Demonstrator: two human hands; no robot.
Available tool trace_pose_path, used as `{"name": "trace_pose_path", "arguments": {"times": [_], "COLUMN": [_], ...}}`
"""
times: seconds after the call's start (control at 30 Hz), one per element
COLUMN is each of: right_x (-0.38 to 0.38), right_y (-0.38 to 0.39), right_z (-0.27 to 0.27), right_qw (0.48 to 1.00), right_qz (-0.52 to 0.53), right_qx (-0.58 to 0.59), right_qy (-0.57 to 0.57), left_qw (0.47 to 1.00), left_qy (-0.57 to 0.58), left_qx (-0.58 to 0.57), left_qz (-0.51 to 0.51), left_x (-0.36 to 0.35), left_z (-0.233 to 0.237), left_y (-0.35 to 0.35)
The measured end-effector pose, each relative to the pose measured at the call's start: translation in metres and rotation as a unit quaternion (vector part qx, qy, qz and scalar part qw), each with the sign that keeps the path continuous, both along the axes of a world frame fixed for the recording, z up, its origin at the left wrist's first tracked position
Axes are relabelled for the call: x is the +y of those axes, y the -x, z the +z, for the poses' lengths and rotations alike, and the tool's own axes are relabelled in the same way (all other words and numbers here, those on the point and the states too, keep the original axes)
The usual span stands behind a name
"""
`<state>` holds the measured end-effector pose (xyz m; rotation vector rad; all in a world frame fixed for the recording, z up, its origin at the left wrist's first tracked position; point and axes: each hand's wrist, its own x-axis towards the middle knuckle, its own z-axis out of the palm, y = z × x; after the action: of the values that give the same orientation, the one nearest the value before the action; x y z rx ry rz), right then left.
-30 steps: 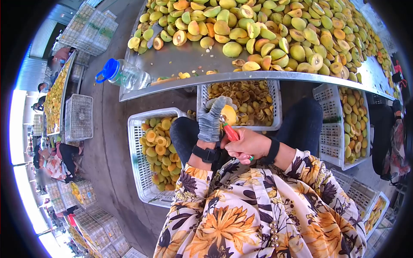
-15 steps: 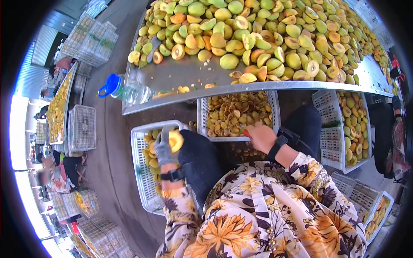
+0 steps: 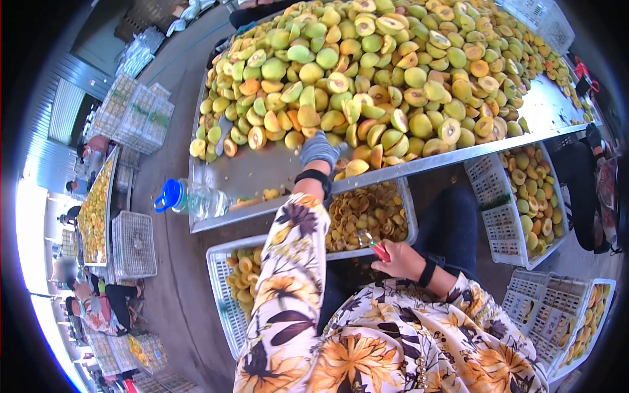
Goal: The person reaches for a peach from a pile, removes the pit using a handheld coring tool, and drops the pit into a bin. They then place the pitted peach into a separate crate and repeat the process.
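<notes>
My left hand [image 3: 320, 152], in a grey glove, reaches over the metal table's front edge to the near side of a heap of green-yellow apricot-like fruit [image 3: 367, 78], most of it halved. Its fingers look apart and touch the heap; their tips are partly hidden. Low in front of my body, my bare right hand [image 3: 401, 261] is closed round the red handle of a small coring tool [image 3: 379, 251] with a metal tip. Beyond that tip stands a white crate [image 3: 411, 213] of brownish-yellow scraps. Below my left forearm is another white crate [image 3: 223, 298] holding fruit halves.
A water bottle [image 3: 203, 200] with a blue cap lies at the metal table's [image 3: 246, 170] left corner. Fruit-filled crates [image 3: 488, 190] stand to the right. At left, other people [image 3: 98, 308] sit by a second fruit table [image 3: 98, 216] and stacked crates [image 3: 134, 245].
My left hand has gone from above the left crate, where it held a fruit half, up to the heap; that half is no longer seen. My right hand has shifted down, exposing the tool's tip.
</notes>
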<state>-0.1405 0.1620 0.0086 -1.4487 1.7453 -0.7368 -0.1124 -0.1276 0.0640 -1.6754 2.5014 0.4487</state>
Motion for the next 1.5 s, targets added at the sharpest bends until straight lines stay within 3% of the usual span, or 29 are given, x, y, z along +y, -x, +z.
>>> {"name": "trace_pose_path", "arguments": {"times": [0.07, 0.1, 0.13, 0.2, 0.23, 0.3, 0.33, 0.37, 0.4, 0.5, 0.57, 0.6, 0.67, 0.73, 0.87, 0.93, 1.1, 1.27, 1.37, 1.5], "right_x": [0.013, 0.016, 0.016, 0.016, 0.013, 0.001, -0.005, -0.011, -0.017, -0.038, -0.045, -0.048, -0.051, -0.048, -0.037, -0.033, -0.023, -0.021, -0.027, -0.042], "right_y": [0.009, 0.013, 0.014, 0.016, 0.018, 0.021, 0.022, 0.022, 0.021, 0.014, 0.006, 0.001, -0.008, -0.015, -0.017, -0.016, -0.022, -0.034, -0.032, -0.028], "right_z": [-0.005, 0.002, 0.001, -0.001, 0.005, 0.017, 0.023, 0.03, 0.036, 0.057, 0.058, 0.054, 0.051, 0.052, 0.046, 0.043, 0.046, 0.04, 0.039, 0.032], "right_qw": [0.999, 0.999, 0.998, 0.995, 0.995, 0.992, 0.987, 0.986, 0.986, 0.985, 0.989, 0.989, 0.99, 0.99, 0.987, 0.987, 0.981, 0.978, 0.989, 0.996], "right_qz": [-0.025, -0.044, -0.048, -0.098, -0.101, -0.12, -0.141, -0.143, -0.141, -0.12, -0.08, -0.065, -0.064, -0.068, -0.087, -0.094, -0.134, -0.149, -0.08, -0.009], "right_qx": [0.016, 0.023, 0.02, 0.017, 0.005, -0.036, -0.073, -0.034, -0.041, -0.052, -0.04, -0.038, -0.039, -0.038, -0.071, -0.065, -0.111, -0.134, -0.114, -0.054], "right_qy": [0.02, 0.023, 0.024, 0.022, 0.022, 0.024, 0.023, 0.08, 0.076, 0.112, 0.12, 0.13, 0.123, 0.117, 0.113, 0.11, 0.091, 0.053, 0.058, 0.071], "left_qw": [0.999, 0.953, 0.954, 0.996, 0.983, 0.829, 0.754, 0.679, 0.618, 0.581, 0.486, 0.484, 0.549, 0.535, 0.558, 0.631, 0.71, 0.694, 0.56, 0.578], "left_qy": [-0.015, -0.145, -0.145, -0.031, -0.092, -0.31, -0.392, -0.463, -0.45, -0.405, -0.462, -0.464, -0.377, -0.374, -0.345, -0.266, -0.167, -0.202, -0.372, -0.41], "left_qx": [0.004, 0.174, 0.17, 0.037, 0.143, 0.444, 0.523, 0.568, 0.645, 0.705, 0.739, 0.739, 0.735, 0.744, 0.747, 0.721, 0.684, 0.69, 0.732, 0.696], "left_qz": [0.049, 0.203, 0.199, 0.081, 0.075, 0.142, 0.07, 0.037, 0.009, -0.031, 0.061, 0.067, 0.125, 0.139, 0.11, 0.106, 0.031, 0.029, 0.108, 0.116], "left_x": [-0.009, 0.002, 0.002, -0.004, -0.027, -0.002, 0.003, 0.011, 0.041, 0.082, 0.103, 0.109, 0.122, 0.136, 0.151, 0.157, 0.177, 0.17, 0.152, 0.136], "left_z": [-0.023, 0.0, 0.002, 0.004, -0.025, -0.003, -0.004, -0.007, 0.009, 0.01, 0.014, 0.007, -0.009, -0.012, -0.019, -0.018, 0.006, -0.009, -0.02, -0.03], "left_y": [0.021, 0.027, 0.028, 0.017, 0.002, -0.027, -0.052, -0.073, -0.083, -0.106, -0.115, -0.117, -0.118, -0.112, -0.1, -0.093, -0.08, -0.089, -0.1, -0.111]}}
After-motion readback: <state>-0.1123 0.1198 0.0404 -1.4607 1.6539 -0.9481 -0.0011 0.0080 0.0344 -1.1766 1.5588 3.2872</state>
